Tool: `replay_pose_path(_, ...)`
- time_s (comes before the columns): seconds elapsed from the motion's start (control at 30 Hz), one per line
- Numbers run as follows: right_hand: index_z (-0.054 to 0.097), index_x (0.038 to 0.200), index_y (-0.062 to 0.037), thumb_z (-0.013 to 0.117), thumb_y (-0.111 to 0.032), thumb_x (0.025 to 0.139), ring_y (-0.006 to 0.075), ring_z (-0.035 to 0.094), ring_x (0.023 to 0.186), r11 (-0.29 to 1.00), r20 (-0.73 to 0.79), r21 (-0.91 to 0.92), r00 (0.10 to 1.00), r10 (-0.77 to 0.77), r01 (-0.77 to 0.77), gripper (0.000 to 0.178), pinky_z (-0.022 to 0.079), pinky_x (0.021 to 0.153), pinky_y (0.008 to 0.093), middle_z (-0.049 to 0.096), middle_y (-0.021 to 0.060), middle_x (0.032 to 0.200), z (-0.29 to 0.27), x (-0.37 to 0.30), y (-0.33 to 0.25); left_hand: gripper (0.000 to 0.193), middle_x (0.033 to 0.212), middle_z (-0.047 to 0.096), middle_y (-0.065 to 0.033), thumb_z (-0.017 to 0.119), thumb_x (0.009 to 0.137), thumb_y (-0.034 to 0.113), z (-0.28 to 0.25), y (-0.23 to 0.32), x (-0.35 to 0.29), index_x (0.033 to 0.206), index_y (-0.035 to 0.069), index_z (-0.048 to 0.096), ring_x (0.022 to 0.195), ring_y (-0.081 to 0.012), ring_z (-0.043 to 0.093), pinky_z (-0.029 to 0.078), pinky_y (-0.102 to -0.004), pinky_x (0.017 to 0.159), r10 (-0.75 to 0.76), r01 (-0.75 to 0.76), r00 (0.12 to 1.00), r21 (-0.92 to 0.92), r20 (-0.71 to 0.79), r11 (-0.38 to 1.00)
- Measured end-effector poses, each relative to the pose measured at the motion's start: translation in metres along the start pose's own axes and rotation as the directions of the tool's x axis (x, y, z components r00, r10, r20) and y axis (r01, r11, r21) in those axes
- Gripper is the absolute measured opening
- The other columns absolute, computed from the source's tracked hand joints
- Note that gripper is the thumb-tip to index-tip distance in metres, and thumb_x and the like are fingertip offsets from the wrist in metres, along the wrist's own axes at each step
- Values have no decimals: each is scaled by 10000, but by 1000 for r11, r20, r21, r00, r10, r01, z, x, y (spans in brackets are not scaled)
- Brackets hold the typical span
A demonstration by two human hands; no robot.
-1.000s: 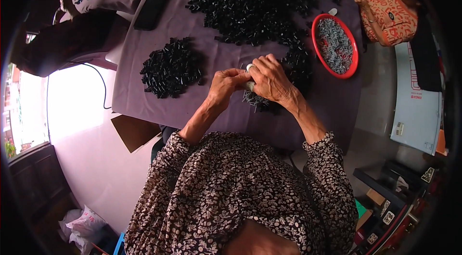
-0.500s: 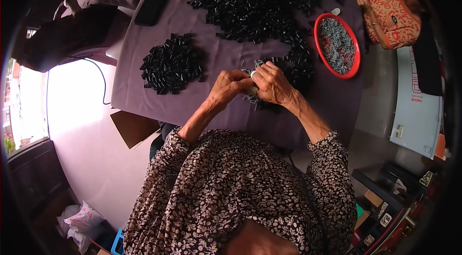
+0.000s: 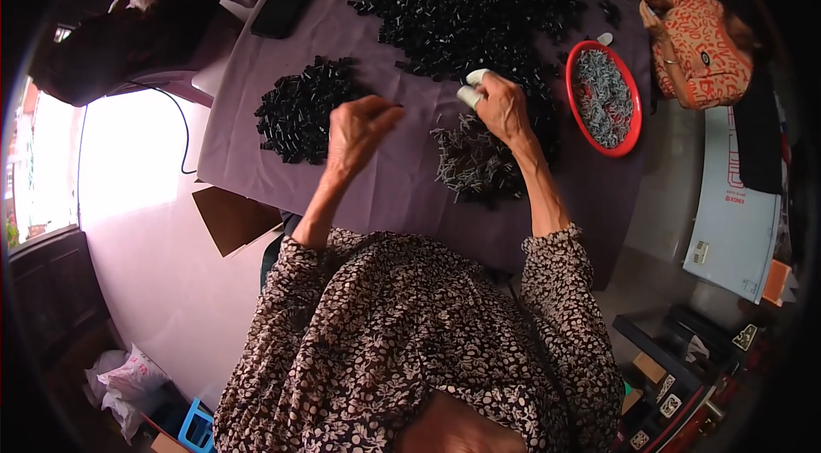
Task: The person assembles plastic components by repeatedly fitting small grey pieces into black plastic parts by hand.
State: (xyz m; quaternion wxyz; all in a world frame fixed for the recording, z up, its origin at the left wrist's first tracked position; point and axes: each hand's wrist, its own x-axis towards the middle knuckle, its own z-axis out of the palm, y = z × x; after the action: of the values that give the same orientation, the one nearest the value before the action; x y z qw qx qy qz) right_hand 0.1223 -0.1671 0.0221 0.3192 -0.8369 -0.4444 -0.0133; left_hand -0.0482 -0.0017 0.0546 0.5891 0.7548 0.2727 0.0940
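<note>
My left hand point(image 3: 363, 132) is raised just right of the smaller pile of short black pieces point(image 3: 295, 115), its fingers drawn together. Whatever may be between its fingertips is too small and blurred to name. My right hand point(image 3: 503, 111) hovers by the lower edge of the large black heap point(image 3: 466, 4). White covers sit on two of its fingers, and their tips are apart with nothing visible between them. Below this hand lies a loose pile of thin grey pieces point(image 3: 470, 164) on the purple cloth point(image 3: 389, 184).
A red oval basin point(image 3: 637, 132) of grey pieces stands to the right, with a small white object point(image 3: 605, 38) behind it. A dark phone point(image 3: 286, 4) lies at the back left. Another person in an orange patterned top point(image 3: 701, 55) sits at the right.
My hands were together over the grey pieces and are now apart. The left has moved left toward the smaller black pile, the right up and right toward the large heap.
</note>
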Motion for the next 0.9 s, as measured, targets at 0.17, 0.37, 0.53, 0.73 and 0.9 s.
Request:
replay_pose_path(0.17, 555, 755, -10, 640, -123, 726, 319, 577, 643, 977, -7, -212, 1000, -18, 16, 144, 458, 564, 391, 585, 132, 693, 16, 13, 6, 215, 743, 657, -118, 652, 725, 164, -43, -15, 6, 851, -11, 653, 665, -163, 630, 484, -263, 636, 161, -73, 953, 320, -257, 945)
replay_pose_path(0.37, 545, 733, -16, 618, -115, 730, 337, 566, 649, 991, 41, -137, 999, 8, -2, 123, 449, 560, 389, 585, 135, 698, 20, 13, 11, 262, 830, 638, -149, 646, 716, 150, -48, -27, 11, 932, 2, 628, 748, -264, 630, 491, -299, 678, 261, -53, 914, 544, -312, 837)
replay_pose_path(0.53, 523, 719, -36, 603, -107, 712, 317, 565, 672, 996, 103, -59, 992, -68, 74, 107, 429, 617, 391, 594, 117, 710, 7, 9, -8, 261, 771, 639, -149, 607, 768, 129, 6, 4, 8, 984, -17, 601, 684, -197, 627, 487, -302, 629, 225, -222, 972, 41, -74, 974)
replay_pose_path(0.73, 564, 773, -25, 615, -107, 703, 310, 565, 704, 966, 141, -144, 971, -194, 214, 119, 446, 633, 388, 586, 121, 747, 14, 3, 6, 234, 737, 636, -146, 571, 766, 113, 50, -12, 27, 957, -16, 612, 674, -184, 625, 477, -295, 618, 219, -223, 974, 89, 47, 971)
replay_pose_path(0.9, 573, 796, -14, 617, -69, 689, 318, 571, 716, 981, 141, 68, 971, -192, 184, 128, 456, 641, 384, 593, 126, 759, -1, 3, -16, 226, 742, 631, -96, 579, 807, 151, 49, -6, 33, 957, -16, 609, 658, -151, 611, 481, -273, 604, 87, -52, 978, -180, 190, 982)
